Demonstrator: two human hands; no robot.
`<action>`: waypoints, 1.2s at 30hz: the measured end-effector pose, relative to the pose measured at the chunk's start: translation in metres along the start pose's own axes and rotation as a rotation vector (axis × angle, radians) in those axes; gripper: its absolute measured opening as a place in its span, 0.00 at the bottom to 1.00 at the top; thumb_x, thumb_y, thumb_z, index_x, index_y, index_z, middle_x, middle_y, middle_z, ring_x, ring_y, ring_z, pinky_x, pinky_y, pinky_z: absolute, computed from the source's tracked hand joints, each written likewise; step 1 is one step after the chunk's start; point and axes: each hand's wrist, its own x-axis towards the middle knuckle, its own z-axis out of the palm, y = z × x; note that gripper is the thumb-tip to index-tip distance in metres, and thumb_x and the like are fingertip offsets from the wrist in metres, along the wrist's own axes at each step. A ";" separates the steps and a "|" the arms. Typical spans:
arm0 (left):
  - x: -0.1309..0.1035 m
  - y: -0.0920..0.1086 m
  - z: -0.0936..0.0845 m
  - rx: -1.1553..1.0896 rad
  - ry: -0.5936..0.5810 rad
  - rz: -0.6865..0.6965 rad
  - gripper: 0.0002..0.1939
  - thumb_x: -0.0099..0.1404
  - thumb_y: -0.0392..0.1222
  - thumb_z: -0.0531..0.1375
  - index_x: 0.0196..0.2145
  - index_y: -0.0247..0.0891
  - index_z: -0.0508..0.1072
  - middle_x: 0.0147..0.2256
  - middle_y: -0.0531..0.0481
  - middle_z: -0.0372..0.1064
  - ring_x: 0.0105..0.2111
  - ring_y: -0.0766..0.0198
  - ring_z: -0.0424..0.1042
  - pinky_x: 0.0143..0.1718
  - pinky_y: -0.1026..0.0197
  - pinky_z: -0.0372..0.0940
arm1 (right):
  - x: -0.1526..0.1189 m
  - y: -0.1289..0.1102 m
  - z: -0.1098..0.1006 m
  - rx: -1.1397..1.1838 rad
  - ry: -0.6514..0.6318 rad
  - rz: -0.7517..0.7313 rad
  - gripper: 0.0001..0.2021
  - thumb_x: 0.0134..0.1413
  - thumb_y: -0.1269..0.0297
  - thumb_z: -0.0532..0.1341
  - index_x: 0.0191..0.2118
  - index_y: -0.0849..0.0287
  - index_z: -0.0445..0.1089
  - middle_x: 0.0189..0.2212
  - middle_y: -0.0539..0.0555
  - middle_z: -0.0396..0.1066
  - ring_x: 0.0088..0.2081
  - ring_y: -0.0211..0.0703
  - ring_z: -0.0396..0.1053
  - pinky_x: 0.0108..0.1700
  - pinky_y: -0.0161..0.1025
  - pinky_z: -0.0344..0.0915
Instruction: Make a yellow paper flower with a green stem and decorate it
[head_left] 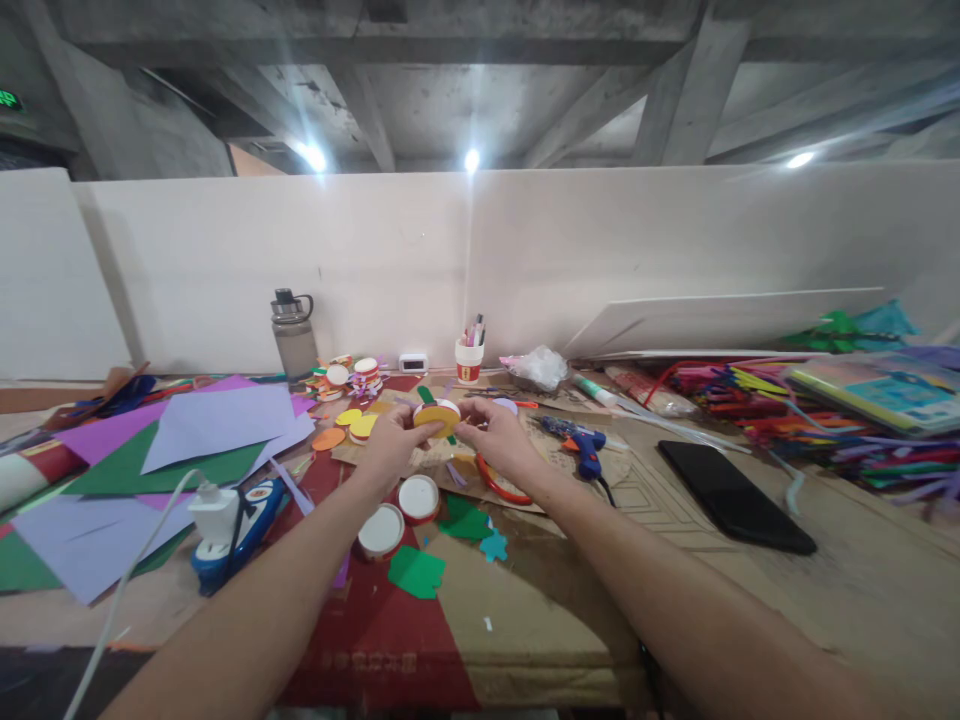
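Both hands meet at the middle of the table around a short round piece (438,418), white-rimmed with a yellow disc face, like a cut-down paper cup. A dark green strip (427,396) sticks up from its top, and a bit of green shows below. My left hand (391,440) pinches its left side, thumb on the yellow face. At the right edge, my right hand (491,436) has its fingers closed on the piece. Nearer me lie two white cup bases (381,530) and green paper scraps (417,572). Yellow discs (363,428) and an orange disc (328,439) lie left of the hands.
A blue glue gun (589,452) and black phone (724,497) lie to the right, with pipe cleaners (757,400) beyond. Left are coloured sheets (217,425) and a blue power strip (232,545). A bottle (294,340) and pen cup (469,362) stand behind.
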 end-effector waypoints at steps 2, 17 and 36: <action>-0.002 0.003 -0.001 0.144 0.035 0.181 0.08 0.51 0.42 0.68 0.31 0.39 0.78 0.32 0.48 0.75 0.33 0.60 0.71 0.35 0.60 0.65 | -0.002 0.001 0.000 -0.063 0.036 -0.056 0.11 0.49 0.66 0.61 0.41 0.59 0.71 0.38 0.54 0.72 0.34 0.40 0.66 0.39 0.40 0.65; -0.014 0.009 -0.007 0.201 -0.007 0.541 0.12 0.57 0.38 0.64 0.40 0.44 0.75 0.47 0.44 0.73 0.50 0.54 0.70 0.54 0.53 0.61 | -0.011 -0.014 0.000 -0.314 0.229 -0.602 0.04 0.57 0.67 0.62 0.38 0.53 0.72 0.40 0.55 0.69 0.45 0.47 0.66 0.49 0.48 0.64; -0.014 0.012 -0.009 0.284 -0.037 0.619 0.03 0.58 0.40 0.63 0.32 0.43 0.74 0.43 0.44 0.74 0.48 0.53 0.70 0.53 0.52 0.61 | -0.015 -0.017 -0.003 -0.384 0.205 -0.664 0.06 0.59 0.68 0.59 0.42 0.54 0.68 0.41 0.56 0.70 0.46 0.49 0.64 0.48 0.49 0.63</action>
